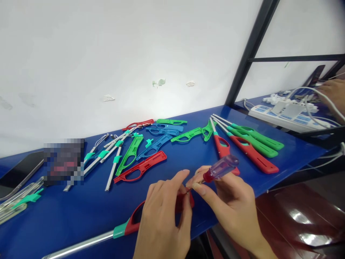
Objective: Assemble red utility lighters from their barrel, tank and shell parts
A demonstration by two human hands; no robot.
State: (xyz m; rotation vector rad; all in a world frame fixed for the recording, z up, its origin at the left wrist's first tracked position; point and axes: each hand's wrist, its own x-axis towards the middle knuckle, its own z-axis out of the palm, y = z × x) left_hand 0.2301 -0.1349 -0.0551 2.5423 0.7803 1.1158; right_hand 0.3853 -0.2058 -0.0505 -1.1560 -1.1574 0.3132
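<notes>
Left hand (165, 216): pinches the red lighter (132, 225) by its handle end.
Right hand (233, 201): pinches the screwdriver (222, 167) shaft at that end.
Tilted screwdriver: slipping off the lighter, it could jab the left hand.
Green shell (130, 154): beyond the lighter; a nudge could scatter it.

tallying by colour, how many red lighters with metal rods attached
3: one red lighter under the left hand, a second partly behind the screwdriver, a third further right. Others may be hidden.
</notes>
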